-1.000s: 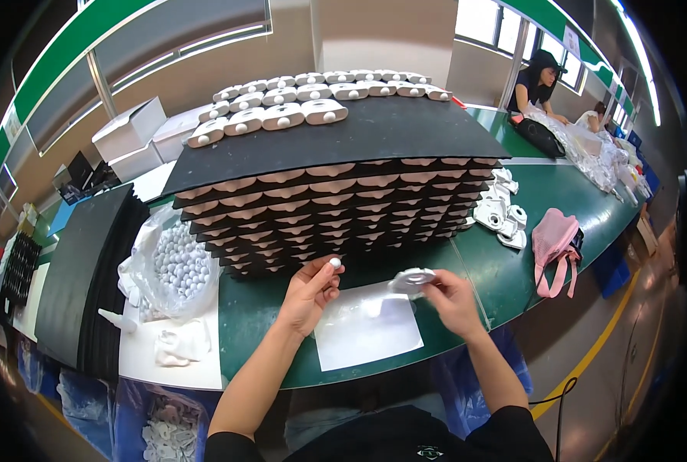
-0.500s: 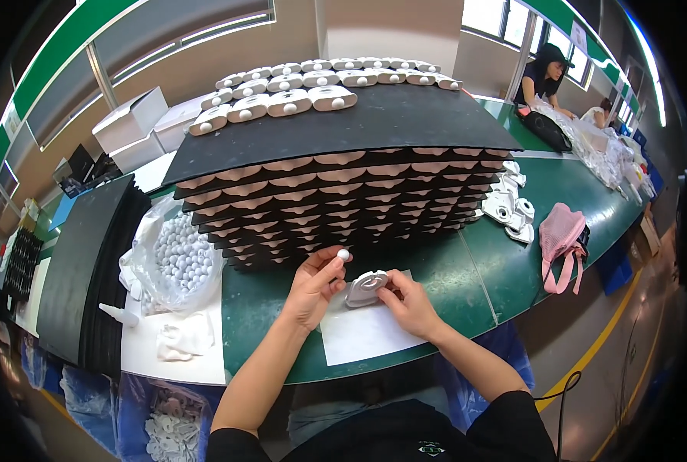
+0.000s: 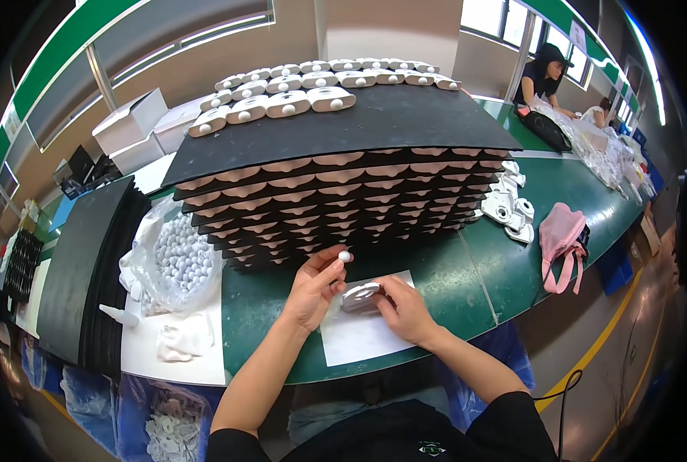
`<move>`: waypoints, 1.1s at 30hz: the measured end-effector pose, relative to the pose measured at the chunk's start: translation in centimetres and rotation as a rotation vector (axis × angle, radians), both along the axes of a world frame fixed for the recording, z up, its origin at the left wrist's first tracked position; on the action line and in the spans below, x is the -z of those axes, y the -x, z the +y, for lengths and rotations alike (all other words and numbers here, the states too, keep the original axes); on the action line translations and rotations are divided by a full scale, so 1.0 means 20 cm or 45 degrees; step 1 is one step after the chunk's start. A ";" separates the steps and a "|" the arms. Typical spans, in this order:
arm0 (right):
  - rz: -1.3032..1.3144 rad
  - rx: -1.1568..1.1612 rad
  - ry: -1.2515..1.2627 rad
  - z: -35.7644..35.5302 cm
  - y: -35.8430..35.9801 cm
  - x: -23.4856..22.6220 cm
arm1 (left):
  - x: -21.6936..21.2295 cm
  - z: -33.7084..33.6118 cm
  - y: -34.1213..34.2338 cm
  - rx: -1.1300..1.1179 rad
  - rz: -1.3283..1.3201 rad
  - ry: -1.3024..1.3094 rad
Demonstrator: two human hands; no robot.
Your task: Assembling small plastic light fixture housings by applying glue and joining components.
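Between the thumb and fingers of my left hand is a small white ball, held up in front of the stack. My right hand grips a white plastic housing with a round opening, tilted low over a white sheet of paper. Ball and housing are apart. A clear plastic bag full of similar white balls lies to the left. Beside it are a white squeeze bottle with a pointed nozzle and a crumpled white cloth.
A tall stack of black boards layered with housings stands ahead, with rows of finished-looking white pieces on top. Loose white housings and a pink bag lie right. More black boards stand left. Another person sits at the far right.
My right hand has lowered and tipped the housing flatter toward the paper. My left hand with the ball has hardly moved.
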State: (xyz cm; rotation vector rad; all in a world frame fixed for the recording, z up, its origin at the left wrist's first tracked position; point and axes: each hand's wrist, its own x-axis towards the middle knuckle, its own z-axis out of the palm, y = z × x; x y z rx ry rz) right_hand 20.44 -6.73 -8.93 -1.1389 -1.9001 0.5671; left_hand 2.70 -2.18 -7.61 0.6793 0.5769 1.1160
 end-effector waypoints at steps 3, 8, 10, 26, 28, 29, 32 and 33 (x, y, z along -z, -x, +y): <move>0.197 -0.020 0.192 0.00 -0.02 0.00 | 0.01 0.00 -0.01 0.018 0.012 -0.040; 1.253 -0.150 0.695 0.06 -0.09 0.02 | 0.00 -0.02 -0.03 0.073 0.181 -0.123; 1.377 -0.201 0.773 0.07 -0.11 0.01 | -0.02 -0.03 -0.05 0.106 0.271 -0.183; 1.457 -0.317 0.809 0.05 -0.11 0.03 | -0.01 -0.05 -0.07 0.178 0.411 -0.228; 1.449 -0.322 0.794 0.05 -0.10 0.02 | -0.01 -0.05 -0.07 0.176 0.396 -0.222; 1.442 -0.322 0.780 0.05 -0.10 0.01 | -0.01 -0.05 -0.07 0.177 0.396 -0.223; 1.440 -0.325 0.780 0.05 -0.10 0.01 | -0.02 -0.05 -0.07 0.198 0.412 -0.228; 1.441 -0.326 0.779 0.05 -0.10 0.01 | -0.02 -0.05 -0.07 0.190 0.421 -0.230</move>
